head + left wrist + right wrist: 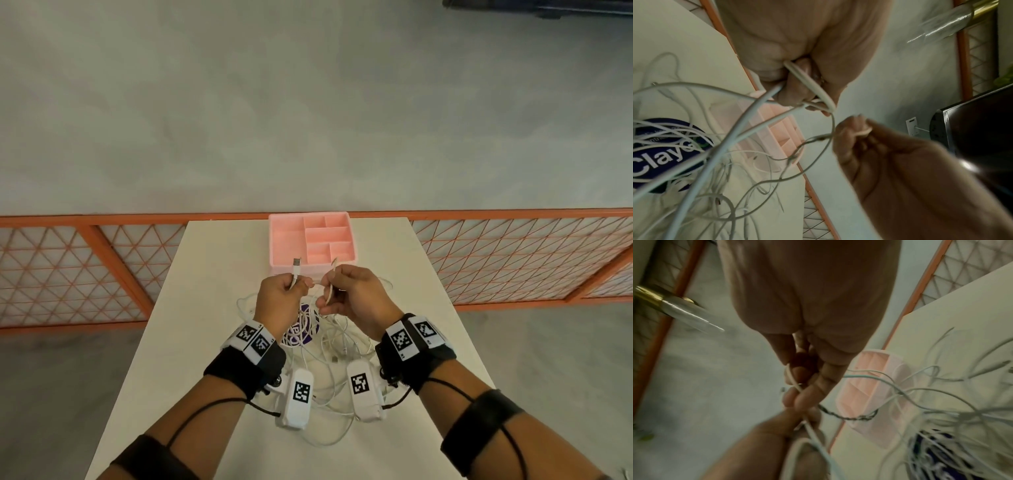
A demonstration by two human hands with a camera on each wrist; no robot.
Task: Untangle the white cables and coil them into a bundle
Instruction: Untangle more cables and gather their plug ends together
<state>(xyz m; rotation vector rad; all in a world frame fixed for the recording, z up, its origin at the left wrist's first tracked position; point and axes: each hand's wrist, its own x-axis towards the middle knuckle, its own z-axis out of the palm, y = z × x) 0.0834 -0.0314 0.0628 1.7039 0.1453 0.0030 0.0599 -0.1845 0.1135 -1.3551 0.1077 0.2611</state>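
two hands work above a pale rectangular table, and the step in hand looks like the untangling, not yet the coiling. largest on the table is a pink plastic organiser tray with several compartments, standing at the far edge, just beyond the hands. nearer the person lies the loose heap of thin white cables, spread over a round dark blue sticker with white lettering and reaching back under both wrists; the strands cross each other many times and no tidy coil shows anywhere.

the left hand is curled round one cable, whose white usb plug with a metal tip sticks up out of the fist. the right hand pinches another strand between thumb and fingers, with a smaller slim white connector pointing up beside it. the hands are close together, raised off the table, and a short run of cable passes between them; whether both plugs belong to one cable cannot be told.

judging from this, the task is early: ends have been found, the mass below is unsorted. the next move likely calls for drawing one held strand clear of the heap, following it through each crossing gently so loops do not tighten into knots, before any winding starts.
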